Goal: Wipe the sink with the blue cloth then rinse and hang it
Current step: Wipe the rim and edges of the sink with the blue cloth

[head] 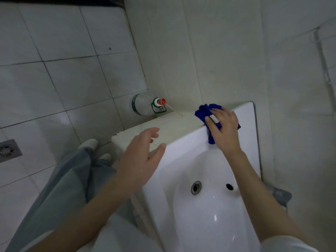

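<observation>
Blue cloth (203, 110): lay bunched on the sink (245, 122) rim's corner.
Right hand (224, 128): fingers were spread flat, pressing it.
Left hand (140, 157): fingers hung loose, empty.
Handling: likely soft, light, limp; gather the bunched middle.

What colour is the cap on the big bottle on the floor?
Red cap on the clear bottle, seen best in the head view.

glossy white ceramic sink (183, 155), soft blue cloth (205, 110), clear plastic bottle (142, 106), metal drain (196, 187).
</observation>
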